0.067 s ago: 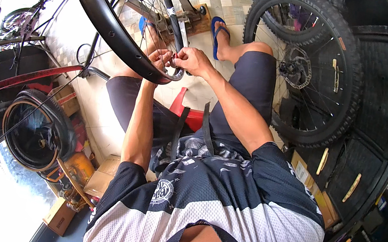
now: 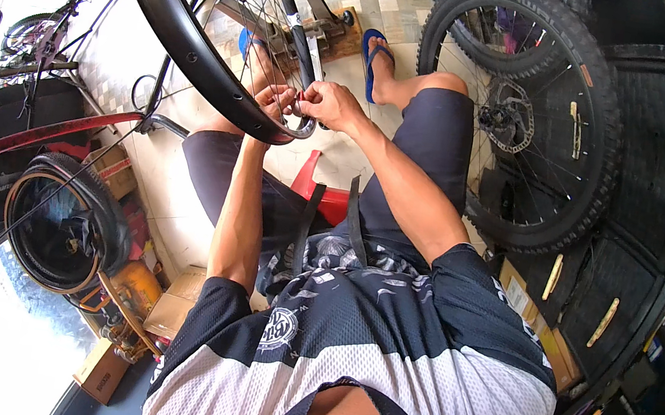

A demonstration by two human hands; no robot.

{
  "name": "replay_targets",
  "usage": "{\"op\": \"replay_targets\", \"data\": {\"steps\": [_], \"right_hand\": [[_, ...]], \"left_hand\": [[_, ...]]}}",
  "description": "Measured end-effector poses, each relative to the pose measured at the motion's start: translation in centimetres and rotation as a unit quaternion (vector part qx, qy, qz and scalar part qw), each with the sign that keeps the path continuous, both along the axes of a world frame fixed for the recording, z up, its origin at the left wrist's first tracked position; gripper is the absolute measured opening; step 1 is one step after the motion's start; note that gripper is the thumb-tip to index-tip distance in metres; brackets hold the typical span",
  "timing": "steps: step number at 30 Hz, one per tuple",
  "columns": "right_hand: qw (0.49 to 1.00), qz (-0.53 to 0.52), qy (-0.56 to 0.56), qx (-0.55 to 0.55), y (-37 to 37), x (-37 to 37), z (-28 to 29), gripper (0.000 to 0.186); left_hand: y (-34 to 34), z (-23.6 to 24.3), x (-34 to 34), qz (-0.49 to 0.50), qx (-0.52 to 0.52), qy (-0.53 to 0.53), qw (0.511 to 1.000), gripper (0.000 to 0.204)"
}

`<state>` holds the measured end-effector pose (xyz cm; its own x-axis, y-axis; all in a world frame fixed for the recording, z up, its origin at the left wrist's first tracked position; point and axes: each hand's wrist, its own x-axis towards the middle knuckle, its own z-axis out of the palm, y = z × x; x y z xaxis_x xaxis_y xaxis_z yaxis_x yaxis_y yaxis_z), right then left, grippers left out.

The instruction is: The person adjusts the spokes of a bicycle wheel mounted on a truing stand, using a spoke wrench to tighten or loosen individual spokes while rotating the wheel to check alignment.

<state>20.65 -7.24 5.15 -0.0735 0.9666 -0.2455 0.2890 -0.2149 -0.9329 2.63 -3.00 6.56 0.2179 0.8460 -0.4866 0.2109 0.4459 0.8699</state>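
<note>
Hardly anything is shifting since the earlier frame: both hands are staying pressed together at the lowest arc of the bare black spoked bicycle rim (image 2: pixel 179 32). The left hand (image 2: pixel 273 100) is curling its fingers over the rim's inner edge, clamped on it, while the right hand (image 2: pixel 331 103) is pinching its fingertips together around something small and reddish against the rim; what it is cannot be told. The rim is tilting up and away toward the upper left, above the person's knees. Beyond it, a blue flip-flop sandal (image 2: pixel 374 60) is resting on the tiled floor. A knobby-tyred black wheel with a disc rotor (image 2: pixel 529 116) is standing to the right, well apart from the hands.
</note>
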Motion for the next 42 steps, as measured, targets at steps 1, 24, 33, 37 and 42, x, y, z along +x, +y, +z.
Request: {"op": "replay_targets", "data": {"steps": [1,24,33,37,42], "right_hand": [[1.000,0.004,-0.018,0.008,-0.1,-0.1,0.4,0.031],[0.997,0.032,0.067,-0.010,0.8,0.7,0.0,0.029],[0.982,-0.111,0.153,-0.016,1.6,2.5,0.0,0.025],[0.998,-0.063,-0.011,-0.025,1.5,2.6,-0.5,0.029],[1.000,-0.011,0.000,-0.009,0.9,0.8,-1.3,0.030]], "left_hand": [[0.1,0.2,-0.1,-0.014,0.001,0.000,1.000,0.036],[0.6,-0.1,0.6,-0.025,-0.008,0.073,0.997,0.041],[0.6,-0.4,0.7,0.099,-0.058,0.011,0.993,0.044],[0.6,-1.2,0.6,0.036,-0.038,-0.010,0.999,0.031],[0.5,-1.1,0.4,0.027,-0.011,-0.021,0.999,0.031]]}}
